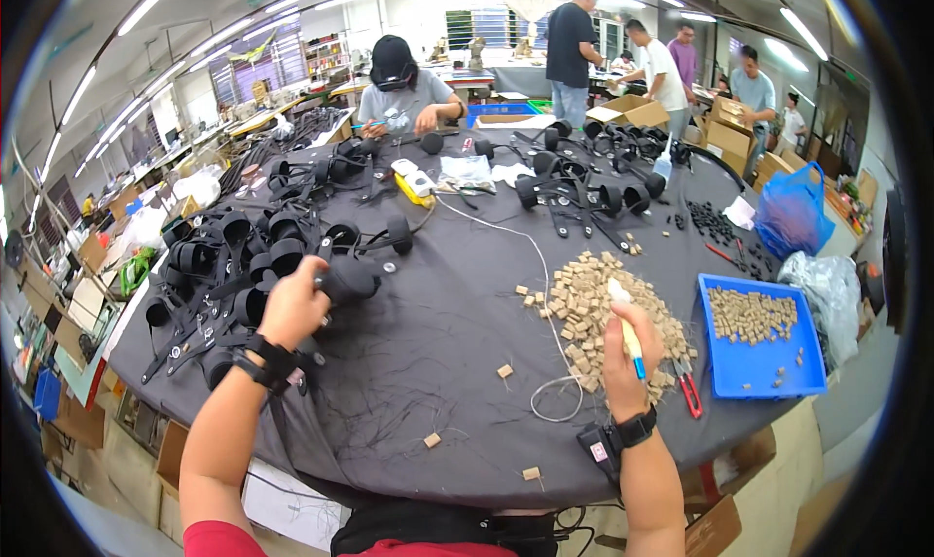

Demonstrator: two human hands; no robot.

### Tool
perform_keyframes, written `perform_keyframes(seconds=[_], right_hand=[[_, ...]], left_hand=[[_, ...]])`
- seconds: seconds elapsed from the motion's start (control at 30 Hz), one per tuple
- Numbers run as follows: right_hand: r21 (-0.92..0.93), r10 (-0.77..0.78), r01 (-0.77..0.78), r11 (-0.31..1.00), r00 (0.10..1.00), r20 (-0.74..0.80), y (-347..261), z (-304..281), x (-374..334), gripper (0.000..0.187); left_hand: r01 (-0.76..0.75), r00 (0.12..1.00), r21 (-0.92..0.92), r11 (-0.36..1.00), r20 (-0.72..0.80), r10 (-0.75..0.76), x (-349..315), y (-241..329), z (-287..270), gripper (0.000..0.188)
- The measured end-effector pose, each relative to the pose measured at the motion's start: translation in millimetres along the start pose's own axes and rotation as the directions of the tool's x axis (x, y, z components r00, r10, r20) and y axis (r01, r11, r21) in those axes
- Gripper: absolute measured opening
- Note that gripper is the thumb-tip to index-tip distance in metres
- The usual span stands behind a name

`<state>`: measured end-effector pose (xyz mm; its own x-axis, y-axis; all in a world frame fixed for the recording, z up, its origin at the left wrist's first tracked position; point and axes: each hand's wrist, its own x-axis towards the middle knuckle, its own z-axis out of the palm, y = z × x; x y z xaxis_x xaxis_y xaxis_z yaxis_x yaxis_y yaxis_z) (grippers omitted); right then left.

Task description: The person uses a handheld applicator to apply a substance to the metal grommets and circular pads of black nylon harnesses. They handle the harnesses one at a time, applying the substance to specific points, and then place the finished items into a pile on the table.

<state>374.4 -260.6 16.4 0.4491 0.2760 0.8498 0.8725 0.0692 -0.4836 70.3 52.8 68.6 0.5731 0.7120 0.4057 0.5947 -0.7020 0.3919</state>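
At the left of the table, my left hand is closed on a black strap piece with a rounded cup, at the edge of a heap of similar black strap pieces. On the right, my right hand is closed around a slim pen-like tool, white and pale yellow with a blue end. Its white end points away from me, over a pile of small tan blocks. Red-handled pliers lie just right of that hand. Black bands circle both my wrists.
A blue tray of tan blocks sits at the right edge. A thin white cord crosses the dark tablecloth. More black strap pieces lie at the back, where another person works. A blue plastic bag stands far right.
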Motion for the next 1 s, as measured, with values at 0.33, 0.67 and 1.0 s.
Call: perform_keyframes(seconds=[0.33,0.67,1.0], right_hand=[[0.052,0.013,-0.009,0.999,0.997,-0.074,3,9,0,0.013],[0.043,0.03,-0.027,0.999,0.997,-0.068,6,8,1,0.012],[0.057,0.043,-0.04,0.998,0.998,-0.044,3,10,0,0.012]], left_hand=[[0.059,0.912,-0.675,0.736,-0.264,-0.315,92,-75,-122,0.027],[-0.087,0.791,-0.065,0.994,-0.612,0.029,133,37,-231,0.028],[0.083,0.986,0.331,0.94,-0.166,-0.029,74,-3,-54,0.033]])
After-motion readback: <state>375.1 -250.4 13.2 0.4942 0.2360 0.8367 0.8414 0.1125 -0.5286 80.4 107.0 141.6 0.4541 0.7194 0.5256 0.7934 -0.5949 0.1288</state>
